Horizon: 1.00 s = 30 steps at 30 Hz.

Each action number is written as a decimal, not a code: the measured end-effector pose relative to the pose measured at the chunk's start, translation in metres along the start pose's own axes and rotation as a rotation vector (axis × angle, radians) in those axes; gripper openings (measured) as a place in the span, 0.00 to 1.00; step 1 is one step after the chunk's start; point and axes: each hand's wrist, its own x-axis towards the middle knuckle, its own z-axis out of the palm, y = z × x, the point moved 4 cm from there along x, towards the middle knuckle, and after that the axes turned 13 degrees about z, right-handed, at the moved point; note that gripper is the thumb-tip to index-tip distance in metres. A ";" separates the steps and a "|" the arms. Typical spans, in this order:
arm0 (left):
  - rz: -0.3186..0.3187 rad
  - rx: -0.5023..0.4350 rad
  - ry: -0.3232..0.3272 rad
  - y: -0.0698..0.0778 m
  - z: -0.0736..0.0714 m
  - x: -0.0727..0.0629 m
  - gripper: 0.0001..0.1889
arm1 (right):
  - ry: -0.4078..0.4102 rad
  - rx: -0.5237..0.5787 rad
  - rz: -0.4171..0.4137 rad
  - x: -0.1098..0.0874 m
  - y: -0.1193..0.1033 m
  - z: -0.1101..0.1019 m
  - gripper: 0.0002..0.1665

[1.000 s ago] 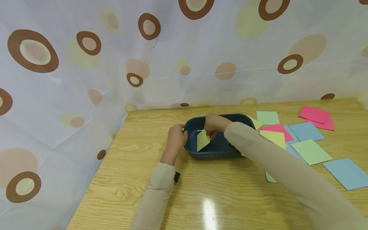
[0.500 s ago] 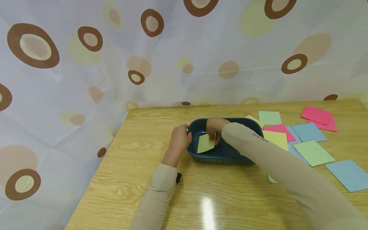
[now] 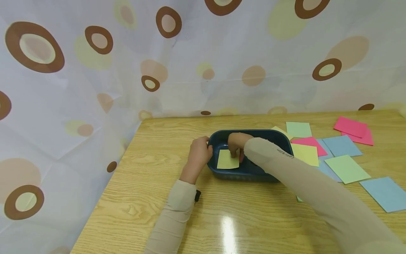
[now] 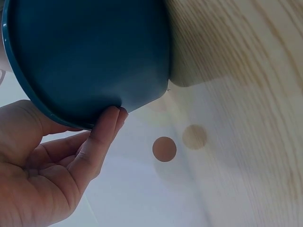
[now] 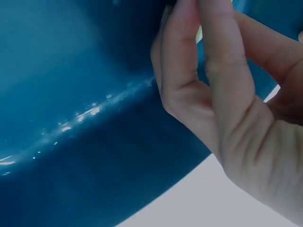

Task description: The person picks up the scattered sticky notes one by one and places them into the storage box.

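- In the head view, the right sleeve (image 3: 304,176) crosses the right end of the bin (image 3: 244,175), and we cannot make out all of its inside.
- Just below that sleeve we see only a green sliver (image 3: 299,199); a pale yellow sheet (image 3: 281,132) is partly hidden behind the bin's far right corner.
- The blue sheet (image 3: 385,194) at lower right runs up to the frame's edge.
- The bin stands on the bench (image 3: 133,211) at the middle of the frame; in its left half we find the yellow note (image 3: 227,160), one edge at the fingers. We cannot tell whether it lies fully flat.
- The right hand (image 3: 238,143) reaches into the bin, pinching the note by its right side.
- The left hand (image 3: 199,154) grips the rim at the bin's left end.
- The left wrist view shows us what the head view does not: fingers (image 4: 102,137) against the bin's outer wall.
- In the right wrist view the fingertips leave the top edge; we catch only a pale sliver of the note between fingers.
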 end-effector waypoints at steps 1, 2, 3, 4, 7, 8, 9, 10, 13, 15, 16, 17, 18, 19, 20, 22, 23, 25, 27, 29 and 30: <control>-0.001 -0.001 -0.004 0.000 0.000 0.000 0.13 | 0.011 0.000 -0.010 0.001 0.000 0.001 0.31; -0.005 -0.005 -0.008 -0.001 0.000 0.000 0.13 | 0.021 0.006 -0.020 0.002 -0.001 0.002 0.30; -0.008 -0.007 -0.012 -0.001 0.000 0.000 0.14 | 0.030 0.013 -0.028 0.003 -0.001 0.003 0.29; -0.012 -0.015 -0.018 -0.001 0.000 -0.001 0.14 | 0.041 0.019 -0.039 0.004 -0.001 0.005 0.29; -0.017 -0.029 -0.035 -0.001 0.000 -0.001 0.15 | 0.049 0.037 -0.050 0.005 -0.004 0.009 0.28; -0.022 -0.035 -0.040 0.000 0.001 -0.001 0.15 | 0.045 0.042 -0.049 0.004 -0.004 0.009 0.28; -0.023 -0.037 -0.044 0.000 0.001 0.000 0.15 | 0.046 0.041 -0.049 0.004 -0.004 0.010 0.29; -0.022 -0.038 -0.045 0.000 0.001 0.000 0.15 | 0.049 0.040 -0.050 0.003 -0.005 0.010 0.29; -0.018 -0.025 -0.044 0.001 0.000 0.000 0.15 | 0.057 0.042 -0.053 0.002 -0.005 0.010 0.30; -0.016 -0.016 -0.040 0.000 0.000 0.000 0.14 | 0.068 0.037 -0.067 0.002 -0.006 0.010 0.31; -0.016 -0.014 -0.038 0.000 0.000 0.000 0.14 | 0.072 0.035 -0.072 0.001 -0.006 0.011 0.32; -0.017 -0.015 -0.037 0.000 0.000 0.000 0.14 | 0.079 0.034 -0.078 0.001 -0.006 0.011 0.32; -0.013 -0.013 -0.033 0.000 0.000 0.000 0.14 | 0.085 0.031 -0.081 0.001 -0.006 0.011 0.32; -0.013 -0.012 -0.031 0.000 0.000 0.000 0.14 | 0.092 0.023 -0.085 0.001 -0.007 0.012 0.31; -0.011 -0.011 -0.027 0.000 0.000 0.001 0.14 | 0.097 0.015 -0.089 0.000 -0.008 0.012 0.30; -0.010 -0.010 -0.022 0.000 0.000 0.000 0.14 | 0.104 0.012 -0.087 0.000 -0.009 0.013 0.27; -0.007 -0.007 -0.019 0.001 -0.001 0.000 0.14 | 0.105 0.010 -0.085 0.000 -0.010 0.013 0.27; 0.003 -0.002 -0.014 0.001 -0.001 0.000 0.14 | 0.110 0.016 -0.089 -0.001 -0.011 0.014 0.27; 0.015 -0.001 -0.009 0.001 -0.002 -0.001 0.14 | 0.118 0.023 -0.096 -0.002 -0.012 0.015 0.29; 0.026 -0.002 -0.007 0.001 -0.002 -0.001 0.14 | 0.136 0.011 -0.113 -0.004 -0.013 0.017 0.31; 0.028 -0.004 -0.007 0.001 -0.003 -0.001 0.14 | 0.149 0.002 -0.125 -0.005 -0.014 0.017 0.32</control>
